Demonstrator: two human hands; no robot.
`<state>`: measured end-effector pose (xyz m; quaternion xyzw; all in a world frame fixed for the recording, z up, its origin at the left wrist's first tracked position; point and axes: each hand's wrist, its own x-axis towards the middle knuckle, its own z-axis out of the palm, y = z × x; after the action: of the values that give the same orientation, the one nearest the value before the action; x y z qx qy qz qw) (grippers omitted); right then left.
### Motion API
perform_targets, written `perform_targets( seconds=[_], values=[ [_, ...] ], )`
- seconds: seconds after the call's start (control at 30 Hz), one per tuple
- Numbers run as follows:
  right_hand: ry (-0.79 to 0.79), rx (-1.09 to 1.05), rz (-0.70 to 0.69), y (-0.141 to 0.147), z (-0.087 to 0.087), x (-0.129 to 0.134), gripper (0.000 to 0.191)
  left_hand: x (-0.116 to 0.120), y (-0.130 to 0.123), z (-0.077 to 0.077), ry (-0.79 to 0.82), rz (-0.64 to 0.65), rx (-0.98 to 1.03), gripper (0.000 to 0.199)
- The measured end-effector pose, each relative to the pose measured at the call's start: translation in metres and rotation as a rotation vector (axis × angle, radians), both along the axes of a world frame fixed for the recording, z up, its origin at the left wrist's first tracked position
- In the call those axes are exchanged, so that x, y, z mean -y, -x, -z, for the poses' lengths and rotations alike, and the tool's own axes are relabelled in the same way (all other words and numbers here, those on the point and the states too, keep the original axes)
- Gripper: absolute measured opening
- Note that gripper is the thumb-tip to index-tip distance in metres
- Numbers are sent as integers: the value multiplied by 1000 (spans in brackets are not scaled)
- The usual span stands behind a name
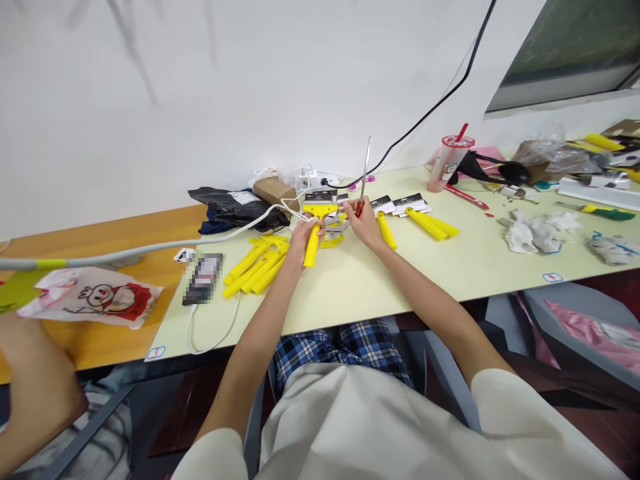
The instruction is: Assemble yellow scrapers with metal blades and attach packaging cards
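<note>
- Yellow scraper (320,211): left hand (301,241) grips its handle, over the table (350,293).
- Right hand (367,225): fingers curl around a red-handled screwdriver (366,167), shaft pointing up, near the scraper.
- Yellow handles (257,268) lie piled left of the left hand.
</note>
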<state>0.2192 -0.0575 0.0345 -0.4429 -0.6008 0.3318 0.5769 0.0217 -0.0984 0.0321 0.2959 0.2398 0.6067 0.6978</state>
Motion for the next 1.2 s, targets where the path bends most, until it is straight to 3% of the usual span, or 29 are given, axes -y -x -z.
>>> perform_targets(
  seconds=[0.1, 0.27, 0.4, 0.5, 0.6, 0.73, 1.0, 1.2],
  values=[
    [84, -124, -64, 5, 4, -2, 59, 1, -6, 0, 8, 9, -46, 47],
    [76, -193, -88, 8, 2, 0, 71, 3, -11, 5, 0, -9, -90, 51],
    [64, -178, -83, 6, 2, -2, 67, 3, -11, 5, 15, -37, -150, 47],
    [54, -54, -33, -1, 5, -8, 47, 0, -8, 3, 18, -47, -138, 44],
    [34, 244, -8, -11, 8, -16, 29, -2, -2, 1, 6, -61, -130, 41],
    [104, 559, -142, -19, 14, -23, 42, -3, 7, 2, 11, -108, -183, 35],
    [146, 585, -263, -20, 27, -25, 41, 5, 10, 1, 21, -60, -125, 29],
    [150, 634, -240, -22, 29, -30, 38, 19, 7, -10, 83, 96, 21, 38]
  ],
)
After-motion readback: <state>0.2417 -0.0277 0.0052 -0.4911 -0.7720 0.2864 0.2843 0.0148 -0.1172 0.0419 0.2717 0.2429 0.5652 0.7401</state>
